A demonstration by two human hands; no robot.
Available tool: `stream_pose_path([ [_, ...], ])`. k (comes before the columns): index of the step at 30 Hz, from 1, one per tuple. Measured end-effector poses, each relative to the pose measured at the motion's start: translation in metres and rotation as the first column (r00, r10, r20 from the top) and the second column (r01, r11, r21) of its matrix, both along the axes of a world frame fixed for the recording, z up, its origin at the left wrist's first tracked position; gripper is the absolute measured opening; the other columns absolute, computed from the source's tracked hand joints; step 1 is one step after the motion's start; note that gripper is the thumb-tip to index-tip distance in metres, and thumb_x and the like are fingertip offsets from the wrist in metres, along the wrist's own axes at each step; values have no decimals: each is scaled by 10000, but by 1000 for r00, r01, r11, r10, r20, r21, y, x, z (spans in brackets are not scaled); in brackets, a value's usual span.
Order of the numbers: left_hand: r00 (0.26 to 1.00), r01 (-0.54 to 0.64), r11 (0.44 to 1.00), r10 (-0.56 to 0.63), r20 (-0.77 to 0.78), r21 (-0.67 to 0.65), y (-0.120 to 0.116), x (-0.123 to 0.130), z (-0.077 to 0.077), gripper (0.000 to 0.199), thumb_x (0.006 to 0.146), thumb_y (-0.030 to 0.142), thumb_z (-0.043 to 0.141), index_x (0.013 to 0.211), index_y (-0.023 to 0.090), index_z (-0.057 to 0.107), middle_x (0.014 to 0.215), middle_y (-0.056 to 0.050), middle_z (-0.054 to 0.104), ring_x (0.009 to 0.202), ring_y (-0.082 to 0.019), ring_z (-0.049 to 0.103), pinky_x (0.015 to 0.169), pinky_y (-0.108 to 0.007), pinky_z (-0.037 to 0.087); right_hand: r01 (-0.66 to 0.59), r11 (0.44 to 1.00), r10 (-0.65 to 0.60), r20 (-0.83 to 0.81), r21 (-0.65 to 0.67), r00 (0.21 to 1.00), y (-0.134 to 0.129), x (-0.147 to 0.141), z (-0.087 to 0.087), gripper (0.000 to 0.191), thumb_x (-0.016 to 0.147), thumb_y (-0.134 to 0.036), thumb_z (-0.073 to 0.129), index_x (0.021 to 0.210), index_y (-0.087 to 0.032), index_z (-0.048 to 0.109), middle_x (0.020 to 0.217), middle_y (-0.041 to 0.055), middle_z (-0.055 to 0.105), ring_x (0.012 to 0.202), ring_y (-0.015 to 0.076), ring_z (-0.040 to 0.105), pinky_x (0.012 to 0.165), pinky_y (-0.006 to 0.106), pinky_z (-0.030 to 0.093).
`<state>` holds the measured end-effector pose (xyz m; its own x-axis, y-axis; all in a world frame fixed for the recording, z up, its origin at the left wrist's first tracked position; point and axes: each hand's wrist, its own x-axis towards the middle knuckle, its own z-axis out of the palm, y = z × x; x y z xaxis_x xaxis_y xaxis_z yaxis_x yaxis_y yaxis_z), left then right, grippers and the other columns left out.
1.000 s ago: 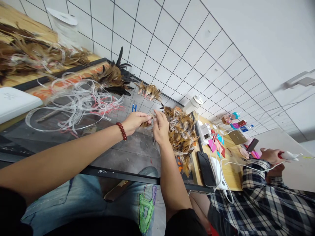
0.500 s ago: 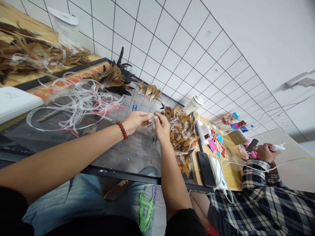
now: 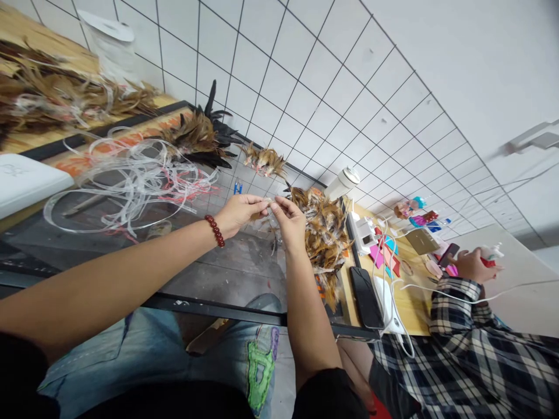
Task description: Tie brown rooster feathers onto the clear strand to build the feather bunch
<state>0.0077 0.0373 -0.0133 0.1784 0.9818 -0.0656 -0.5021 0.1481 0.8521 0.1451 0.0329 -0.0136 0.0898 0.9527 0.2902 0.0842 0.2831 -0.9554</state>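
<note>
Where left hand (image 3: 239, 214) meets right hand (image 3: 290, 226): fingers clamped on a pale piece (image 3: 269, 203).
Feather pile (image 3: 326, 233): beside right hand.

The feather pile (image 3: 325, 230) is golden brown, the ribbons (image 3: 146, 180) are white and pink, the plaid sleeve (image 3: 449, 314) dark and white.

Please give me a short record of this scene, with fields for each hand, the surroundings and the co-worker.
Left hand: pinching a small pale piece, mostly hidden by fingers
Left wrist: dark red beaded bracelet
Right hand: fingertips at the same piece; exact grip unclear
Beside right hand: brown feather pile
Beyond hands: small feather tufts, blue tool
To the left: tangled clear strips
Co-worker at right: plaid sleeve, hand at a white-and-red object
</note>
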Motion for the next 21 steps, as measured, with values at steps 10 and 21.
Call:
stream_pose_path([
  [10, 998, 50, 999, -51, -28, -20, -2, 1, -1, 313, 538, 328, 885, 703, 106, 737, 645, -38, 659, 620, -101, 580, 667, -244, 482, 31, 995, -32, 15, 92, 999, -1, 2, 0, 208, 738, -361, 702, 802, -164, 688, 817, 19, 692, 794, 129, 610, 823, 281, 500],
  [21, 982, 190, 982, -190, 2, -18, -3, -5, 3, 215, 624, 252, 832, 601, 106, 676, 607, -42, 616, 598, -102, 561, 607, -227, 478, -189, 978, 180, -95, -93, 979, -3, 4, 4, 354, 669, -412, 751, 956, -206, 721, 950, 24, 718, 813, 128, 611, 737, 252, 491],
])
